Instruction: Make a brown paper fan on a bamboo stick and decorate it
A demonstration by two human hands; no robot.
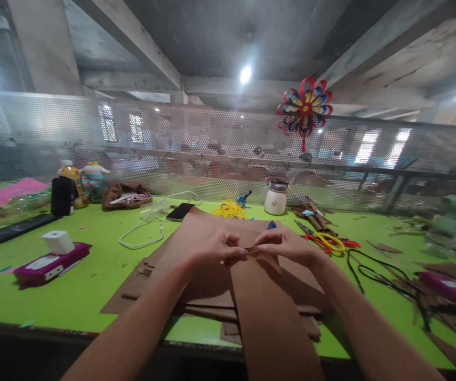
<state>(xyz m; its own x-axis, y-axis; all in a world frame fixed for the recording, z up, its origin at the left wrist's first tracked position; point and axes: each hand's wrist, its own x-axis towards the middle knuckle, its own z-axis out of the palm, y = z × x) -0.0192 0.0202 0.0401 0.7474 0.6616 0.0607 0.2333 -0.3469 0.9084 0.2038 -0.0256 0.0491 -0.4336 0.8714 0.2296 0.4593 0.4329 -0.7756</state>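
Both hands, left hand (207,244) and right hand (287,245), are pinched together on the top edge of a long brown paper strip (269,312) over the green desk (92,275). Looks like the fold's barely begun; more brown sheets (148,280) wait underneath, scissors (325,241) nearby.

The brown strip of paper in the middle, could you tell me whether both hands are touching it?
Touching. The head view shows the left hand and right hand pinching the top edge of the brown paper strip between their fingertips.
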